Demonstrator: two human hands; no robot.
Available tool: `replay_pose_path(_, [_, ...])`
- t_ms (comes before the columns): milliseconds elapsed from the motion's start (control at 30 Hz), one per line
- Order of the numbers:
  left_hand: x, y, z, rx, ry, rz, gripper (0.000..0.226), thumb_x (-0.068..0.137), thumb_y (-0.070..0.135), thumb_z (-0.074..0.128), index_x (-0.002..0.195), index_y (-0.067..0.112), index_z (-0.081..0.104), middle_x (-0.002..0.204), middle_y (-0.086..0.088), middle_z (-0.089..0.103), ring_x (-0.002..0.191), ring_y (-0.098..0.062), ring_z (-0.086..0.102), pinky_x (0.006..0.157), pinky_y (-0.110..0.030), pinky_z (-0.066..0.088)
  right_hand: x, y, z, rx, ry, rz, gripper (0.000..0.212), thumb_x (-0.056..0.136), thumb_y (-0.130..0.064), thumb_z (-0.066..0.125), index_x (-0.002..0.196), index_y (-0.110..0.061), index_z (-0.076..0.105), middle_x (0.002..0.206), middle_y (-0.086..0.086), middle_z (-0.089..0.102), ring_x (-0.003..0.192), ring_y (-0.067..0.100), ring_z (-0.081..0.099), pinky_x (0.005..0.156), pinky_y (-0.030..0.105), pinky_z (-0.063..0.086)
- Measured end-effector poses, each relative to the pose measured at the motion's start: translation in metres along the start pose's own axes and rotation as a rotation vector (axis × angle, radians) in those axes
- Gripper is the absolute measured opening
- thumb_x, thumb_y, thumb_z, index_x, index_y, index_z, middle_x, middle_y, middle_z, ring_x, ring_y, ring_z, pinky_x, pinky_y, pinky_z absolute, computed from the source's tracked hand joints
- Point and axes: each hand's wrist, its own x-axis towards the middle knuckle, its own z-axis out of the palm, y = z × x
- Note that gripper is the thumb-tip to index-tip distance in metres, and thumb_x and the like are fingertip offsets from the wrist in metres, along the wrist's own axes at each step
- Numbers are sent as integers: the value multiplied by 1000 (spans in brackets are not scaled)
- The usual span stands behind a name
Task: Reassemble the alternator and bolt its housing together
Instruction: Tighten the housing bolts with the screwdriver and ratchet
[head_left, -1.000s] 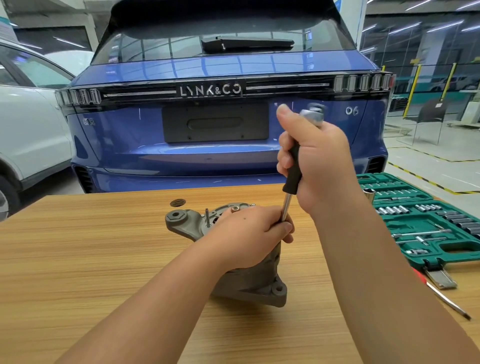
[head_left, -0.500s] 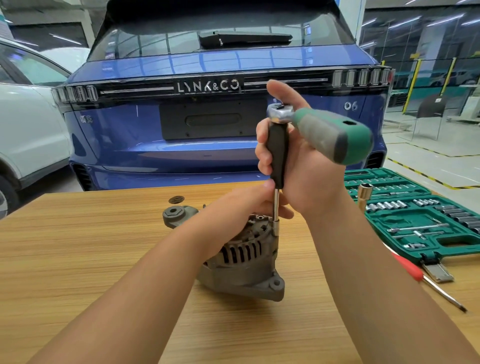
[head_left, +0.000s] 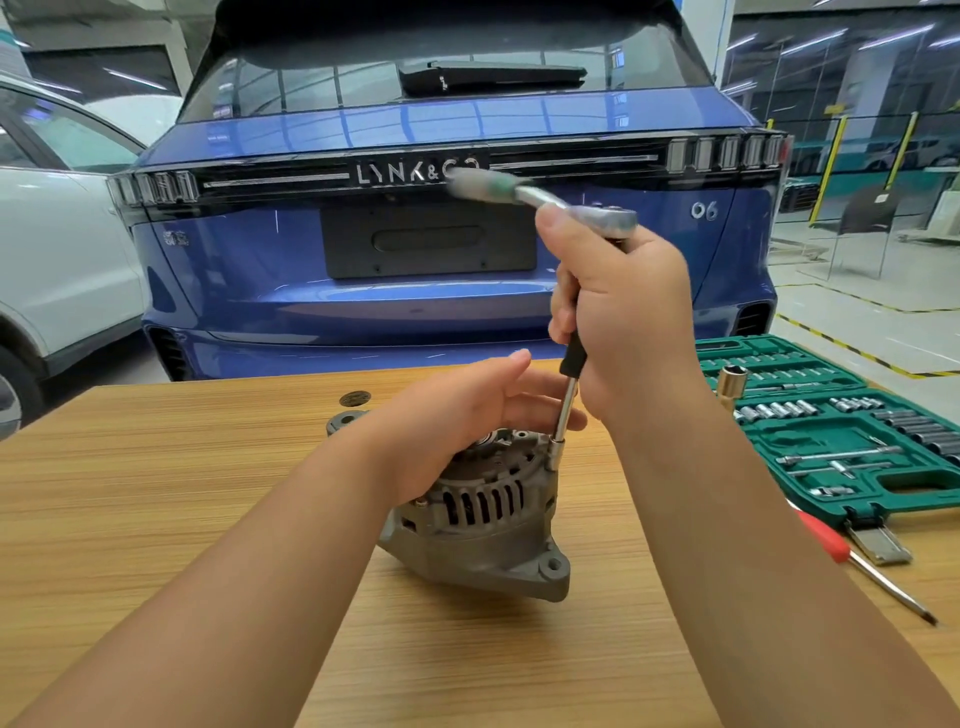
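Note:
A grey cast alternator (head_left: 483, 519) with slotted vents stands on the wooden table (head_left: 156, 493). My left hand (head_left: 457, 415) lies over its top with the fingers stretched toward the tool shaft. My right hand (head_left: 623, 317) grips the black sleeve of a long extension bar (head_left: 566, 405), whose socket sits on a bolt at the housing's upper right edge. A ratchet (head_left: 587, 208) caps the bar, its green handle blurred and pointing left.
An open green socket case (head_left: 831, 431) lies at the right, with a brass socket (head_left: 731, 384) standing at its near corner. A red-handled screwdriver (head_left: 862, 561) rests in front of it. A dark disc (head_left: 355, 398) lies behind the alternator. A blue car is parked past the table.
The ratchet handle swung from pointing right to pointing left. My left hand has loosened on the alternator, its fingers now straighter. The alternator stayed in place.

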Motion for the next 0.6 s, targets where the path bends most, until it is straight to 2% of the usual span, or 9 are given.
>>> replay_pose_path(67, [-4,7,1,-11,-20,-36,71,70,88,60,123,42,72,126,12,74,130,-9,61,124,-63,8,3,-1,-7,78,-67,120,21,95,-27,69,76,-18,63,58,-3,50,47,12,42,47,27,36])
replay_pose_path(133, [-7,14,3,22,-18,-88,68,66,83,68,121,44,71,124,16,74,128,-6,61,123,-60,14,5,-2,-12,285,-244,212,7,96,-23,63,100,-17,64,69,-4,55,53,11,47,52,26,39])
replay_pose_path(167, [-10,16,3,54,-29,-96,63,71,79,67,125,47,68,126,18,73,127,-4,60,121,-57,21,4,-1,-12,359,-293,218,16,97,-19,60,112,-18,62,74,-3,56,56,11,49,54,25,39])
replay_pose_path(267, [-19,17,6,170,21,-89,35,95,54,59,129,50,62,122,27,71,113,6,64,109,-41,39,2,5,-8,296,-309,55,31,99,-8,57,125,-24,59,80,4,57,59,14,50,53,25,42])
replay_pose_path(367, [-20,19,18,255,98,-73,20,106,41,54,122,47,65,115,33,70,108,14,61,100,-29,41,-1,7,-1,157,-310,-83,35,98,-6,57,122,-31,61,81,4,56,58,16,46,50,27,41])
replay_pose_path(467, [-16,15,25,325,202,-69,19,107,46,51,109,47,70,107,39,69,97,24,55,84,-19,37,-2,10,1,138,-310,-104,42,99,1,51,119,-34,63,81,-1,58,57,16,44,49,27,40])
replay_pose_path(533, [-13,14,27,371,230,-74,21,105,51,49,106,47,70,107,34,70,99,17,59,85,-22,43,-1,10,-1,186,-323,-85,45,102,3,40,122,-30,61,81,4,57,57,18,43,49,29,38])
replay_pose_path(600, [-11,13,28,406,237,-72,24,105,52,49,105,46,71,110,22,73,104,4,64,91,-30,49,0,10,-6,292,-385,-45,43,102,-4,29,127,-23,59,81,9,56,58,21,43,52,30,34])
